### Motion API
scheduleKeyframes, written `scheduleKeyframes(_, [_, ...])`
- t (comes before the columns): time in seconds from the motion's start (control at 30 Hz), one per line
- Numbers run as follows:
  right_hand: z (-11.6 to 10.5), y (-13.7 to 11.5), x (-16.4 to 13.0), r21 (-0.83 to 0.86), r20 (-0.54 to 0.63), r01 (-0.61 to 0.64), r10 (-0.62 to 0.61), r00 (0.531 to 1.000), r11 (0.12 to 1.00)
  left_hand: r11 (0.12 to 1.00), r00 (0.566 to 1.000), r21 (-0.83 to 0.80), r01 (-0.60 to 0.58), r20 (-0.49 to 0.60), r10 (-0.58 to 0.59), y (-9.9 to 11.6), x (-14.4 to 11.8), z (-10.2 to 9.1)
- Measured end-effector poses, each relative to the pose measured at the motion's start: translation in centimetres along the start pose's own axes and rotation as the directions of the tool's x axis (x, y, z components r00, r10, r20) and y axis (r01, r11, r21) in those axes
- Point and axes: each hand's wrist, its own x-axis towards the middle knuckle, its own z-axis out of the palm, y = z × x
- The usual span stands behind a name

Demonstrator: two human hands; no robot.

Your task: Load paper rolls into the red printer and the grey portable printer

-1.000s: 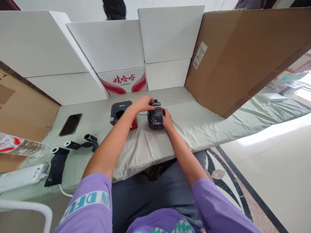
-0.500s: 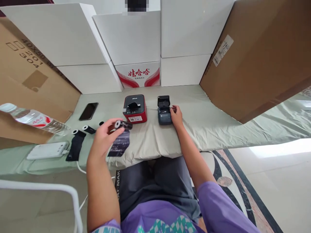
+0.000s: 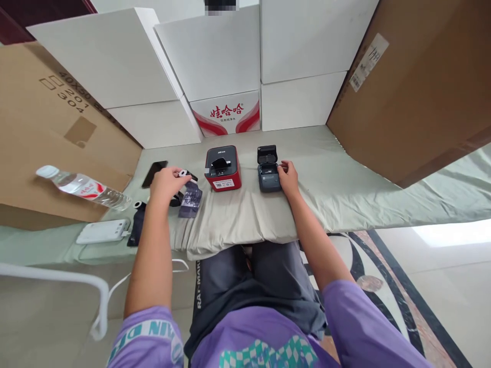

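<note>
My left hand (image 3: 165, 185) pinches a dark ribbon roll (image 3: 187, 176) with a white core. A creased dark strip hangs down from it toward the cloth. Partly behind that hand lie another dark roll (image 3: 176, 199) and a black phone (image 3: 153, 173). My right hand (image 3: 287, 177) grips the right edge of a small dark portable printer (image 3: 269, 179), whose lid (image 3: 267, 154) is raised. Between my hands stands a red and black box-shaped device (image 3: 223, 168) with a small black piece on top and a white label on its front.
At left are a lying water bottle (image 3: 86, 188), a white power bank (image 3: 103, 231) with a cable, and a black roll with unwound strip (image 3: 137, 225). White boxes (image 3: 226, 115) line the back; large brown cartons (image 3: 414, 102) flank both sides. A greenish cloth (image 3: 245, 220) covers the table.
My left hand has moved the ribbon roll away from me, toward the phone, and now partly covers the phone. My right hand stays at the printer. The camera view has shifted slightly.
</note>
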Motion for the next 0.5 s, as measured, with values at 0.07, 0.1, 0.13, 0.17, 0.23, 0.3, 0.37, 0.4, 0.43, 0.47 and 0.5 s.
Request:
scheduleKeyframes(0.07, [0.0, 0.0, 0.0, -0.001, -0.004, -0.008, 0.008, 1.0, 1.0, 0.988, 0.996, 0.14, 0.067, 0.049, -0.074, 0.3, 0.2, 1.4])
scheduleKeyframes(0.1, [0.0, 0.1, 0.1, 0.001, -0.008, -0.01, 0.01, 1.0, 1.0, 0.979, 0.991, 0.186, 0.081, 0.09, -0.099, 0.4, 0.1, 2.0])
scheduleKeyframes(0.13, [0.1, 0.2, 0.1, 0.006, -0.013, -0.009, 0.009, 1.0, 1.0, 0.973, 0.985, 0.215, 0.081, 0.133, -0.111, 0.4, -0.2, 2.5])
scheduleKeyframes(0.17, [0.1, 0.3, 0.2, 0.012, -0.016, -0.007, 0.007, 1.0, 1.0, 0.969, 0.981, 0.235, 0.071, 0.159, -0.111, 0.4, -0.6, 2.8])
scheduleKeyframes(0.23, [0.1, 0.5, 0.2, 0.019, -0.019, 0.002, -0.002, 1.0, 1.0, 0.965, 0.991, 0.261, 0.032, 0.115, -0.064, 0.5, -1.5, 3.0])
scheduleKeyframes(0.3, [0.2, 0.6, 0.3, 0.016, -0.019, 0.007, -0.007, 1.0, 1.0, 0.964, 0.999, 0.264, -0.027, -0.025, 0.035, 1.0, -2.4, 2.7])
scheduleKeyframes(0.37, [0.2, 0.6, 0.3, 0.01, -0.014, 0.007, -0.007, 1.0, 1.0, 0.969, 0.98, 0.218, -0.114, -0.137, 0.146, 1.9, -3.1, 2.3])
scheduleKeyframes(0.4, [0.1, 0.6, 0.3, 0.008, -0.011, 0.006, -0.006, 1.0, 1.0, 0.968, 0.969, 0.186, -0.168, -0.151, 0.197, 2.5, -3.4, 2.3])
scheduleKeyframes(0.43, [0.1, 0.5, 0.2, 0.008, -0.009, 0.004, -0.004, 1.0, 1.0, 0.963, 0.96, 0.156, -0.22, -0.142, 0.243, 3.0, -3.5, 2.4])
scheduleKeyframes(0.47, [0.1, 0.4, 0.2, 0.008, -0.006, 0.002, -0.002, 1.0, 1.0, 0.955, 0.952, 0.131, -0.266, -0.119, 0.281, 3.4, -3.6, 2.6])
scheduleKeyframes(0.5, [0.0, 0.3, 0.1, 0.006, -0.006, 0.0, 0.0, 1.0, 1.0, 0.947, 0.945, 0.112, -0.301, -0.097, 0.311, 3.8, -3.7, 2.9])
